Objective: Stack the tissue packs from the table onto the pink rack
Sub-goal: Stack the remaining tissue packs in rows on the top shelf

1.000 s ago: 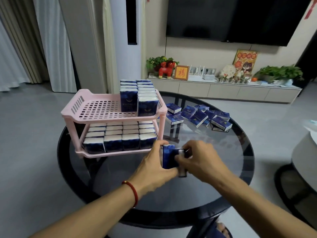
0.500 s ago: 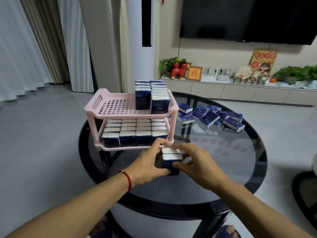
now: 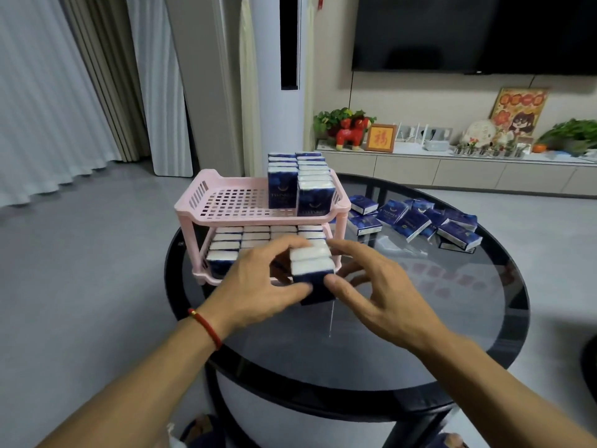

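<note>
Nearest the camera, two bare forearms reach over the round dark glass tabletop (image 3: 420,334). The left wrist carries a red cord bracelet (image 3: 206,328). The left hand (image 3: 255,282) and the right hand (image 3: 381,292) together hold two tissue packs (image 3: 313,270) standing upright, white ends up, raised in front of the lower tier of the pink rack (image 3: 190,211). The left grip is closed on the packs: thumb against the near blue face, fingers curled over the far side. The right grip pinches the same packs with the thumb on the near face; its other fingers spread to the right of them.

The rack stands on the left part of the tabletop. Its lower shelf (image 3: 202,276) holds rows of upright packs, white ends up. The upper shelf (image 3: 232,202) has a perforated floor; two rows of upright packs (image 3: 298,185) occupy its right end. Their blue fronts bear printed lettering, too blurred to read.

To the right of the rack, a loose pile of blue packs (image 3: 416,221) lies on the tabletop.

Beyond, a low cabinet (image 3: 452,173) carries a red horse figure (image 3: 352,134), a framed picture (image 3: 381,138) showing one red Chinese character, and plants. A dark screen (image 3: 468,33) hangs on the wall above.
</note>
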